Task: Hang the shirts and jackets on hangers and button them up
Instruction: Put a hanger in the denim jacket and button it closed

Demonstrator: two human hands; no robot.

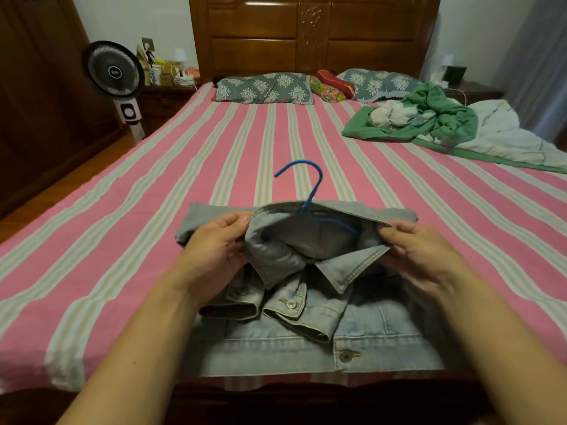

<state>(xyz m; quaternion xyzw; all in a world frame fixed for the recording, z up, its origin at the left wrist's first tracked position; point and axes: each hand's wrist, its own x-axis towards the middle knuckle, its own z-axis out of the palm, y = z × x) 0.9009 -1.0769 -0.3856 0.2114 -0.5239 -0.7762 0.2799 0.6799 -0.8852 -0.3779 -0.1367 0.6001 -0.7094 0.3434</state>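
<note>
A light-blue denim jacket (362,338) lies on the pink striped bed (122,210) near its front edge, sleeves folded across the front. A blue hanger (313,191) sits inside the neck opening, its hook sticking up past the collar. My left hand (214,246) grips the left side of the collar. My right hand (420,253) pinches the right collar flap, holding the neck open. A metal button (346,356) shows on the waistband and another on a cuff (291,303).
A crumpled green and white blanket (429,118) lies at the bed's far right. Patterned pillows (264,87) rest against the wooden headboard (313,35). A standing fan (115,75) is left of the bed, beside a cluttered nightstand.
</note>
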